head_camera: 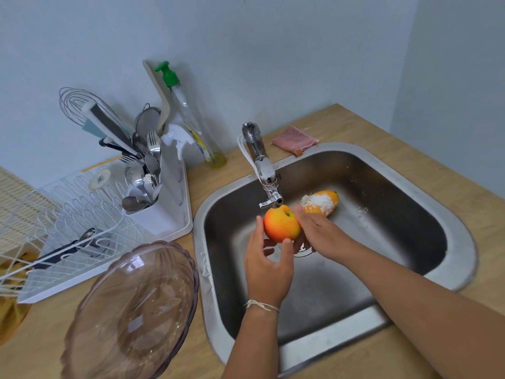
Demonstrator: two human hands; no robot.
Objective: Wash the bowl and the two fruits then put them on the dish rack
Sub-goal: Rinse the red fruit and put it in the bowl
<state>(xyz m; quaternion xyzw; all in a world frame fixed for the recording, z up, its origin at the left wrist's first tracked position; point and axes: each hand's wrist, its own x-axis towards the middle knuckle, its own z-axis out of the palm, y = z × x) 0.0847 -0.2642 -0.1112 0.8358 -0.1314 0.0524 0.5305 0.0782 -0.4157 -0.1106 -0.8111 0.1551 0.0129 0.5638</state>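
Both hands clasped around peach under tap; foamy mango just behind.

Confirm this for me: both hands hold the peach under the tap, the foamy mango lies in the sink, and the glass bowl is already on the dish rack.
Wrong about the bowl. The head view shows the glass bowl on the wooden counter in front of the dish rack, not on it. The rest stands: left hand and right hand hold the peach under the tap; the foamy mango lies in the sink.
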